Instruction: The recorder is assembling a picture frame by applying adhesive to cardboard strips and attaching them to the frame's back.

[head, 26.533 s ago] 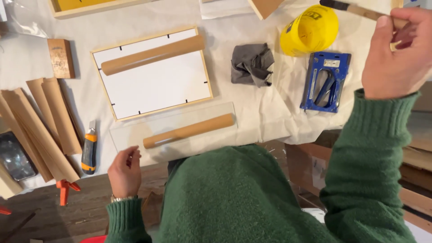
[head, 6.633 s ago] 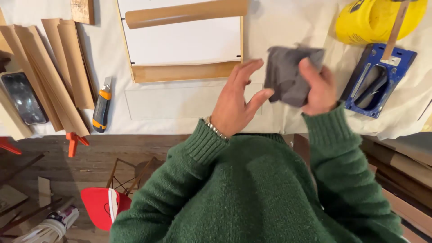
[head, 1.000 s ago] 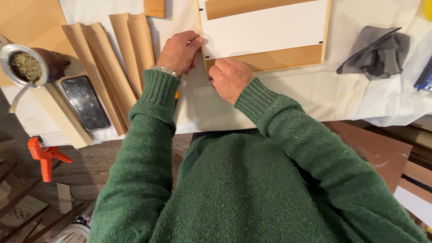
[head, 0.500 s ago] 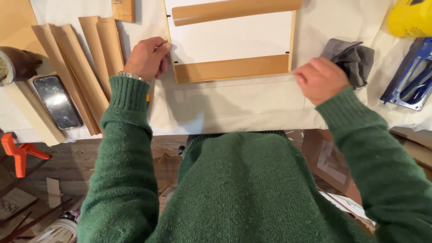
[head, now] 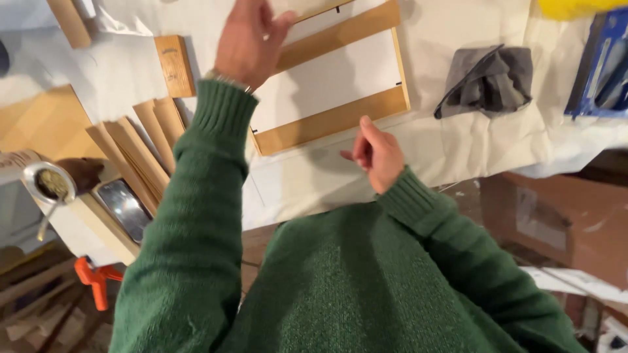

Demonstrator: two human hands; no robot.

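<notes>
- Here, my left hand [head: 247, 40] hovers over the frame's [head: 330, 121] far-left corner, grip loose, empty.
- My right hand [head: 376, 153] sits near the frame's near edge, grip narrow; contents unclear.
- Grey cloth [head: 487, 82] lies right of it on the worktop [head: 458, 140].

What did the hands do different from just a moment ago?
The left hand left the frame's left edge and reached up over the top of the wooden frame. The right hand came back from the sheet's right side toward the body, fingers loosely curled, holding nothing visible. The grey cloth and wooden strips stayed put.
</notes>
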